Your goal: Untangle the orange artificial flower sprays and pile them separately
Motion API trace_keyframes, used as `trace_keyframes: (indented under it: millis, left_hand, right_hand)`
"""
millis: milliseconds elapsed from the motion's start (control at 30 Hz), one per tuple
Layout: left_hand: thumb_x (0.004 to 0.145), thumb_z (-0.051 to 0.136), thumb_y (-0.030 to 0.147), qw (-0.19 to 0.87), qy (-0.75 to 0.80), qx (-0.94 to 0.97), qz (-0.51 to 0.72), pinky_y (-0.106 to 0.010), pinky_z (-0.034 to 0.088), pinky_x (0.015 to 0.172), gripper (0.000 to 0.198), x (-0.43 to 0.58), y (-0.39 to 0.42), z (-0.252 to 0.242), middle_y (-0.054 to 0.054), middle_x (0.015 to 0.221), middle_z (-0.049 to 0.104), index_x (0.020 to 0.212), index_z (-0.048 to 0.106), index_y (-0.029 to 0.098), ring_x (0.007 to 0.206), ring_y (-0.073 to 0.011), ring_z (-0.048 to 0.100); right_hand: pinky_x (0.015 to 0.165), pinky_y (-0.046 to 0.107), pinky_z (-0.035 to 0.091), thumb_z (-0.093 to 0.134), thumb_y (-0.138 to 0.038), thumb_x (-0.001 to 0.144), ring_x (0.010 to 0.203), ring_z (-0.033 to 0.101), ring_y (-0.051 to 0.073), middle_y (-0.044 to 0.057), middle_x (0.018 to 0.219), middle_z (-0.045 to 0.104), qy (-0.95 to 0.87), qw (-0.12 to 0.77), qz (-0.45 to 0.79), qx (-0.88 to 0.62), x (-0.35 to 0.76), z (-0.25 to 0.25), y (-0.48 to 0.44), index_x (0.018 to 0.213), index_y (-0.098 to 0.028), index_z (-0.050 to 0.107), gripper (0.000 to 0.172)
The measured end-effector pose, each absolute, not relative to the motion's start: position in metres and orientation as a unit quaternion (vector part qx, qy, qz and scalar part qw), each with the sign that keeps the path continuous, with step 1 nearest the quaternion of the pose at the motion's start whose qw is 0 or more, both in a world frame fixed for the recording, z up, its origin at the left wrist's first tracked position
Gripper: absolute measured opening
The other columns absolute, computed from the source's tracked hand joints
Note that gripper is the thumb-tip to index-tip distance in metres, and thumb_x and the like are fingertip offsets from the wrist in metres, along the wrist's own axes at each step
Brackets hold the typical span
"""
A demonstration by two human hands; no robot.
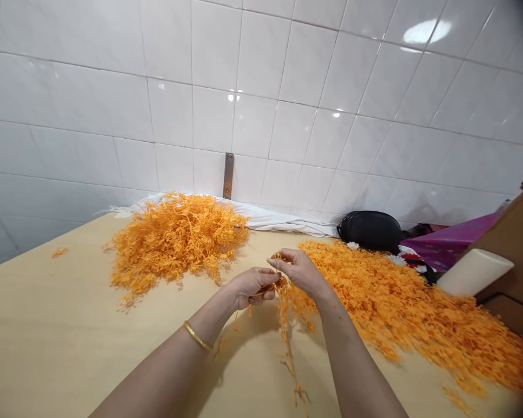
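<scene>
My left hand point(253, 286), with a gold bangle point(197, 336) on its wrist, is closed around thin orange branching sprigs that look like plastic. My right hand point(300, 270) is just to its right, thumb and fingers pinched on an upper part of the same sprigs. From between the hands a long orange sprig point(284, 325) hangs down toward the near side of the table. Thinner strands trail below my left hand. The exact grip points are partly hidden by the fingers.
A heap of orange sprigs point(178, 238) lies at back left, and a wider pile point(387, 296) spreads along the right. Behind are a white cloth point(283, 222), a black pouch point(370, 230) and the tiled wall point(261, 64). A cream roll point(475, 273) leans beside a cardboard box point(505, 238).
</scene>
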State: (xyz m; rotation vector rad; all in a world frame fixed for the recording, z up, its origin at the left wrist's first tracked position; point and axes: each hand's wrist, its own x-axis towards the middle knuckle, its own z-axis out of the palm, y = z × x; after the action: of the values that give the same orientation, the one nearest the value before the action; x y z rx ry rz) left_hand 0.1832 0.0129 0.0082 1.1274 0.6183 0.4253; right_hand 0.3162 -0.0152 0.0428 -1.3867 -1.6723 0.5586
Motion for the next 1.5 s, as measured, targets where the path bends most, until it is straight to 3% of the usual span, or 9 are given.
trace_keyframes:
  millis: [100, 300, 433, 500, 600, 833, 1100, 1300, 1500]
  left_hand:
    - [0.059, 0.062, 0.041, 0.772, 0.273, 0.537, 0.202, -0.02, 0.0, 0.035, 0.032, 0.184, 0.011, 0.008, 0.008, 0.045, 0.035, 0.064, 0.042, 0.017, 0.033, -0.0015, 0.026]
    - [0.062, 0.061, 0.037, 0.761, 0.241, 0.55, 0.245, -0.02, 0.0, 0.034, 0.031, 0.181, 0.013, 0.013, 0.009, 0.041, 0.028, 0.058, 0.038, 0.017, 0.033, -0.0017, 0.018]
    - [0.061, 0.062, 0.037, 0.754, 0.22, 0.582, 0.214, -0.02, 0.002, 0.035, 0.033, 0.176, 0.009, 0.013, 0.008, 0.037, 0.026, 0.053, 0.038, 0.016, 0.032, -0.0016, 0.016]
    - [0.062, 0.062, 0.036, 0.757, 0.223, 0.573, 0.219, -0.019, 0.004, 0.035, 0.032, 0.175, 0.008, 0.009, 0.007, 0.036, 0.029, 0.052, 0.038, 0.016, 0.031, -0.0017, 0.019]
    - [0.063, 0.061, 0.032, 0.781, 0.259, 0.492, 0.284, -0.016, 0.014, 0.034, 0.025, 0.176, 0.011, 0.003, 0.005, 0.041, 0.042, 0.058, 0.042, 0.016, 0.032, -0.0027, 0.031]
    - [0.069, 0.054, 0.016, 0.821, 0.3, 0.358, 0.329, -0.018, 0.037, 0.045, 0.01, 0.178, 0.018, 0.0, -0.001, 0.052, 0.054, 0.065, 0.046, 0.015, 0.046, -0.0079, 0.05]
    - [0.069, 0.051, 0.009, 0.82, 0.286, 0.351, 0.35, -0.018, 0.04, 0.048, 0.01, 0.18, 0.015, -0.001, -0.002, 0.054, 0.055, 0.07, 0.044, 0.016, 0.047, -0.0089, 0.053]
    - [0.067, 0.054, 0.011, 0.801, 0.286, 0.388, 0.355, -0.012, 0.027, 0.038, 0.011, 0.184, 0.014, -0.002, 0.001, 0.051, 0.053, 0.073, 0.046, 0.016, 0.035, -0.0026, 0.041]
    - [0.059, 0.063, 0.017, 0.77, 0.273, 0.459, 0.35, -0.017, 0.032, 0.042, 0.017, 0.19, 0.004, -0.001, -0.002, 0.054, 0.056, 0.071, 0.051, 0.013, 0.041, -0.0072, 0.05]
  right_hand:
    - [0.049, 0.022, 0.033, 0.051, -0.03, 0.066, 0.048, 0.046, 0.01, -0.002, 0.047, 0.053, -0.672, 0.433, 0.176, -0.575, 0.315, 0.041, -0.013, 0.053, -0.017, 0.056, 0.02]
    - [0.05, 0.023, 0.033, 0.046, -0.031, 0.069, 0.047, 0.046, 0.012, -0.001, 0.046, 0.052, -0.575, 0.531, 0.104, -0.613, 0.307, 0.038, -0.007, 0.055, -0.018, 0.055, 0.021]
    - [0.049, 0.025, 0.035, 0.047, -0.032, 0.067, 0.045, 0.046, 0.013, -0.002, 0.042, 0.048, -0.425, 0.656, 0.06, -0.621, 0.337, 0.043, -0.008, 0.059, -0.018, 0.053, 0.017]
    - [0.048, 0.026, 0.036, 0.048, -0.033, 0.065, 0.043, 0.045, 0.012, -0.004, 0.042, 0.046, -0.317, 0.736, 0.063, -0.595, 0.359, 0.048, -0.011, 0.062, -0.018, 0.052, 0.016]
    - [0.048, 0.025, 0.038, 0.052, -0.031, 0.062, 0.042, 0.046, 0.01, -0.004, 0.051, 0.05, -0.308, 0.754, 0.126, -0.567, 0.374, 0.054, -0.017, 0.072, -0.019, 0.052, 0.015]
    - [0.044, 0.021, 0.031, 0.053, -0.035, 0.064, 0.043, 0.035, 0.006, -0.003, 0.059, 0.046, -0.481, 0.648, 0.208, -0.552, 0.34, 0.066, -0.026, 0.073, -0.017, 0.057, 0.02]
    - [0.04, 0.022, 0.017, 0.046, -0.045, 0.068, 0.038, 0.025, 0.007, -0.004, 0.039, 0.028, -0.68, 0.334, 0.185, -0.626, 0.323, 0.058, -0.029, 0.04, -0.017, 0.047, 0.039]
    - [0.041, 0.022, 0.015, 0.042, -0.049, 0.069, 0.043, 0.019, 0.007, -0.005, 0.043, 0.02, -0.693, 0.298, 0.204, -0.624, 0.318, 0.048, -0.023, 0.04, -0.017, 0.035, 0.044]
    - [0.048, 0.021, 0.027, 0.051, -0.039, 0.064, 0.051, 0.037, 0.009, -0.004, 0.05, 0.041, -0.658, 0.374, 0.197, -0.623, 0.315, 0.042, -0.016, 0.053, -0.016, 0.048, 0.026]
